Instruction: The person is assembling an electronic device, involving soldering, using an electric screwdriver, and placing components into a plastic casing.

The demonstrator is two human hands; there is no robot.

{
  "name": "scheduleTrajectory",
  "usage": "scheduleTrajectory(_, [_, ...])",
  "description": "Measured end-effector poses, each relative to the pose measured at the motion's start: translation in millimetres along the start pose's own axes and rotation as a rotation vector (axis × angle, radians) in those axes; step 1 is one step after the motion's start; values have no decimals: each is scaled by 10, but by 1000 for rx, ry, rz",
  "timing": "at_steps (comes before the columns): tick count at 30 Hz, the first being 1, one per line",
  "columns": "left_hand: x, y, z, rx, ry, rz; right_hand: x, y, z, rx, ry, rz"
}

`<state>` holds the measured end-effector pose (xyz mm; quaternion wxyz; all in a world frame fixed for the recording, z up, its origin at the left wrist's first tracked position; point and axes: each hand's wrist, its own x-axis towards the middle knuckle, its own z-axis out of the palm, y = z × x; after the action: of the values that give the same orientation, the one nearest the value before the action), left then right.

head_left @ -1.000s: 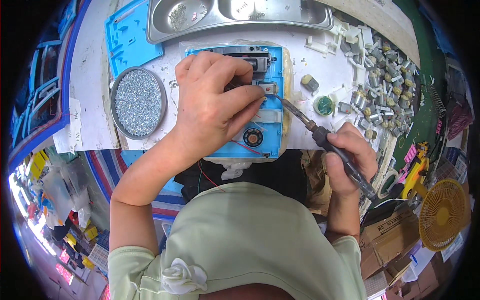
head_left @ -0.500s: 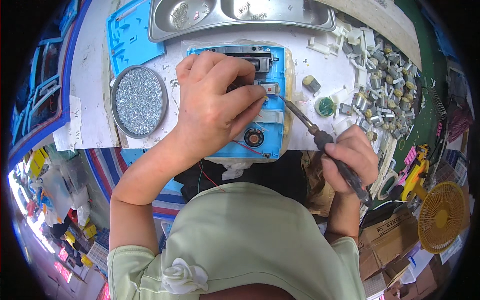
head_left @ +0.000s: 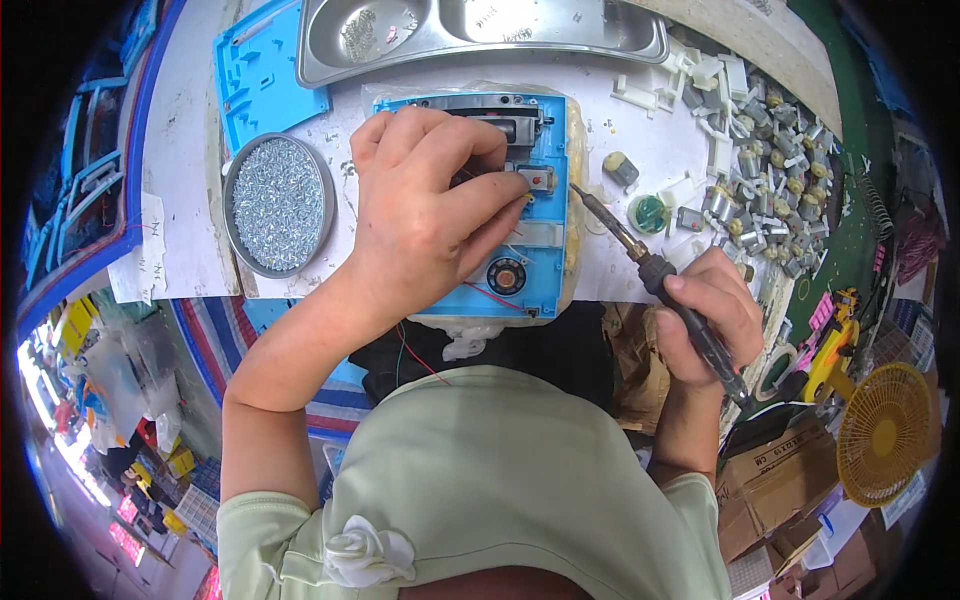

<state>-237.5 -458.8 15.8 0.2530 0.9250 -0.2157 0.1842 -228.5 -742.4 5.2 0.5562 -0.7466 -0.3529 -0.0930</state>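
A blue plastic housing (head_left: 548,270) lies on a wrapped pad in front of me, with a round black speaker (head_left: 506,276), a small motor (head_left: 540,179) and thin wires in it. My left hand (head_left: 425,200) reaches over its left side, thumb and forefinger pinched beside the motor; what they pinch is hidden. Gripped in my right hand (head_left: 712,318) is a soldering iron (head_left: 668,280), tilted so that its tip stands just off the housing's right edge. A round green-filled tin (head_left: 649,214) and a loose motor (head_left: 620,169) lie right of the housing.
At the left stands a round dish (head_left: 328,215) of small screws, with another blue plastic panel (head_left: 250,85) behind it. A steel tray (head_left: 480,48) spans the back. Many small motors (head_left: 775,180) and white plastic parts are heaped at the right. A yellow fan (head_left: 883,435) stands at lower right.
The soldering iron in my right hand has drawn back to the right, its tip moving away from the motor. My left hand stays nearly in place.
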Motion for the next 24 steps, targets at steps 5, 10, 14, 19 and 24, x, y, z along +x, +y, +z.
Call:
scheduleTrajectory(5, [-10, 0, -3, 1, -6, -2, 5, -4, -1, 9, 11, 9])
scheduleTrajectory(10, [5, 19, -86, -72, -30, -35, -6, 2, -21, -4, 16, 25])
scheduleTrajectory(14, [-41, -53, -130, -178, 9, -75, -13, 29, -26, -14, 26, 30])
scheduleTrajectory(19, [-4, -38, -180, -224, -17, -164, 21, 96, 52, 27, 73, 13])
scheduleTrajectory(24, [34, -77, -40, -155, -17, -16, 29, 119, 103, 46, 99, 21])
